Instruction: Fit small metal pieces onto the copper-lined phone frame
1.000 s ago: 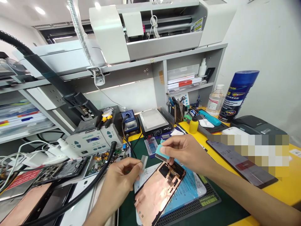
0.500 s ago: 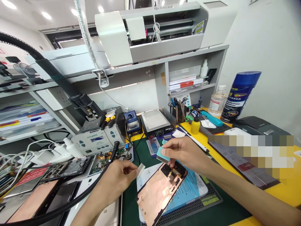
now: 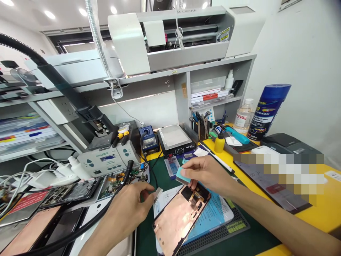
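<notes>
My right hand (image 3: 206, 172) pinches a small teal plate with a greyish lower edge, which looks like a scraper (image 3: 183, 175), above the upper end of a phone screen panel (image 3: 177, 217). The panel's copper-coloured back faces up, with flex cables and connectors near its top. It lies tilted over a white and blue mat (image 3: 226, 209). Beside its left edge, my left hand (image 3: 133, 201) is closed with thumb and index finger on a thin, pale, see-through strip (image 3: 158, 195). The strip's exact kind does not show, and part of it is behind the fingers.
At left lie several phones and a tray of circuit boards (image 3: 114, 181), crossed by a black hose (image 3: 106, 209). A heating plate (image 3: 174, 137) and soldering station (image 3: 149, 140) stand behind. On the right are a yellow bottle (image 3: 220, 143), a spray can (image 3: 268, 113) and a phone (image 3: 266, 183).
My left hand has shifted slightly left and turned, with its fingers a little more spread. My right hand keeps its hold on the scraper almost unmoved. The whole view has shifted slightly.
</notes>
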{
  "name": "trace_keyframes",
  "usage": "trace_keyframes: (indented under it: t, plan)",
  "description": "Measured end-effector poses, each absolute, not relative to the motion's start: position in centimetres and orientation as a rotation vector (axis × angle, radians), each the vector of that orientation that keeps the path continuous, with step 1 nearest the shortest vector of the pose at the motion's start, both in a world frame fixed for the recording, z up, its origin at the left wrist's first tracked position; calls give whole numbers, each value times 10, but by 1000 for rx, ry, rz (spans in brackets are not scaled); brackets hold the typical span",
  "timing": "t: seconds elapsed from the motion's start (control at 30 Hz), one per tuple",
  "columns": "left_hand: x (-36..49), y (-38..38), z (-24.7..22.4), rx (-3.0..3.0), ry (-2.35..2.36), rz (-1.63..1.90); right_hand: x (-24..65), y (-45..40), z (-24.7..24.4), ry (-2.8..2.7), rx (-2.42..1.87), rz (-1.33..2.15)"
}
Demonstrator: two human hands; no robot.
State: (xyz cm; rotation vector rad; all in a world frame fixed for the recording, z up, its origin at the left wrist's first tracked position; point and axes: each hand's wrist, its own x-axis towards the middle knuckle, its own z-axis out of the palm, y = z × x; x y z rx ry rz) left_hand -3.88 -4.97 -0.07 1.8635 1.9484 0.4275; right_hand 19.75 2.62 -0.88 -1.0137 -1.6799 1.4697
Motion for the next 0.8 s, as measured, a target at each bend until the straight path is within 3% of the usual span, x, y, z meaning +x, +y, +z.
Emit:
trace_keyframes:
  t: [0.27, 0.8]
  plan:
    - [-14, -47, -1, 1520, 1647, 959, 199, 23, -8, -1744, -973, 1454]
    - [0, -44, 1, 1357, 1426, 975, 203, 23, -7, -1710, -863, 1482]
